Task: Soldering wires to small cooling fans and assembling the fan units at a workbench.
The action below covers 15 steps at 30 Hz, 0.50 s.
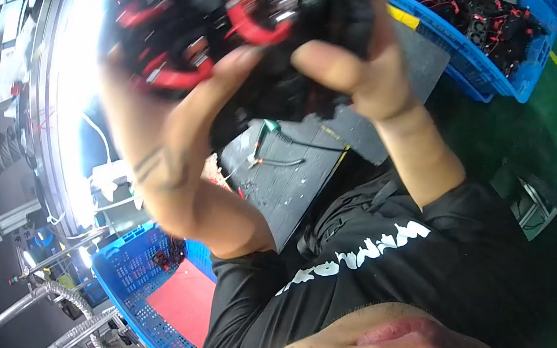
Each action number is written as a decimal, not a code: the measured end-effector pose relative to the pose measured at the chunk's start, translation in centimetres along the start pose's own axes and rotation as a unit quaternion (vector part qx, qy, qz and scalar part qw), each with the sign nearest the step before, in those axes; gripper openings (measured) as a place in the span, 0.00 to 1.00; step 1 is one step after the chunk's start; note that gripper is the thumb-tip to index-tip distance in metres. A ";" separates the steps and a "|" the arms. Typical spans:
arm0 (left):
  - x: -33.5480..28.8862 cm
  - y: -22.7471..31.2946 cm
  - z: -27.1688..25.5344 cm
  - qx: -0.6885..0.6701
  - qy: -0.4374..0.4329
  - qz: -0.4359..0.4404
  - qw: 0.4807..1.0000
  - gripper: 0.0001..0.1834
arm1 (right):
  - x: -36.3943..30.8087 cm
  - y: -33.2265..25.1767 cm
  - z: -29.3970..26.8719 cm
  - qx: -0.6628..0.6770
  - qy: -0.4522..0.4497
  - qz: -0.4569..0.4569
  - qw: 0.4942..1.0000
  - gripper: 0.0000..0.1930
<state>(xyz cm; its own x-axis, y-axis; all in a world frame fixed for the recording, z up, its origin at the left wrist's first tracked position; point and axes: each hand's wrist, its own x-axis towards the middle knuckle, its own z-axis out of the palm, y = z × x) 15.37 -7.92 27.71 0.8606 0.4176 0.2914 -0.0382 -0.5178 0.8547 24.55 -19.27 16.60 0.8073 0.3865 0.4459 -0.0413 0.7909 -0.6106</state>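
Observation:
Both my hands are raised close to the camera around one bundle of small black fans with red wires and red clips (233, 9). My left hand (181, 90) grips the bundle from below and the left, fingers curled up over it. From the right, my right hand (358, 61) clasps the same bundle, thumb pressed on its front. My black shirt with white print (385, 245) and my chin fill the lower right.
A blue crate (527, 76) with several more black fans and red wires stands at the top right. A black mat (293, 176) with loose wires lies under my hands. Another blue crate (127, 274) holding a red sheet sits lower left, near a bright light strip (79, 79).

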 end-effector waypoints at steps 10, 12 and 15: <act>18.2 -10.8 24.2 0.219 -0.207 -0.066 0.951 0.44 | 5.9 0.8 -29.6 0.009 0.343 0.172 0.923 0.19; 21.9 -21.2 28.9 0.089 -0.207 -0.005 0.974 0.40 | 7.5 2.9 -33.9 0.020 0.313 0.214 0.925 0.20; 23.8 -23.4 37.1 0.115 -0.208 -0.161 0.958 0.74 | 10.9 2.1 -43.6 -0.067 0.324 0.286 0.899 0.21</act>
<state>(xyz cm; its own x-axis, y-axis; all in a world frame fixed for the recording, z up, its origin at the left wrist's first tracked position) 55.59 -13.61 -1.28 0.9389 0.2745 -0.2078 0.3343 -0.5829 0.7406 58.91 -34.13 -8.38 0.8521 0.3198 -0.4144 -0.5224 0.4706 -0.7111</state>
